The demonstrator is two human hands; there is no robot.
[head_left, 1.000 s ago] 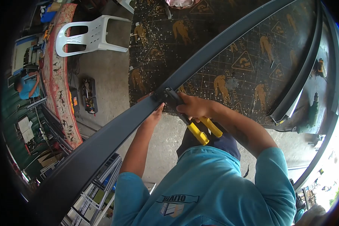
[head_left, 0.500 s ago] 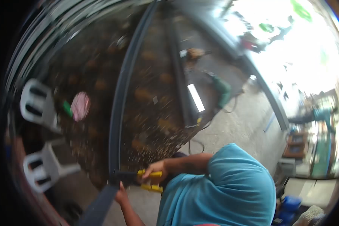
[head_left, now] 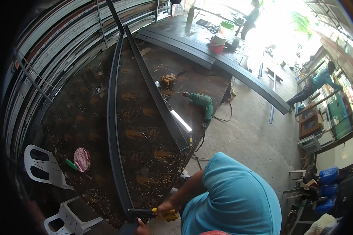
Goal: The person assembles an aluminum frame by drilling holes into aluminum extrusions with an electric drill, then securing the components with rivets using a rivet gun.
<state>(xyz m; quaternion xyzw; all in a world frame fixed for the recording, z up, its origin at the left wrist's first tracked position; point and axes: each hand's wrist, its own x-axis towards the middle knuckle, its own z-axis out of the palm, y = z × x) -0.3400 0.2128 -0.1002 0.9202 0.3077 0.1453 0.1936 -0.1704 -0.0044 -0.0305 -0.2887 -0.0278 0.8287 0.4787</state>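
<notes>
A long dark grey metal channel runs down the dark work table to a corner at the bottom, where a short piece angles off. My right hand is closed round the yellow handles of a pair of snips. Their dark jaws reach to the channel's corner. Just below, my left hand grips the short end of the channel, its thumb on top; the rest of this hand is cut off by the frame edge.
Across the table lie a second channel, a green drill, a yellow tool and a pink bundle. White plastic chairs stand at left. Long profiles overhang the far edge. A person bends at right.
The camera view has shifted, so the channel's corner and both hands appear lower. The snips' handles, spread apart before, are now closer together. Both hands keep their grips.
</notes>
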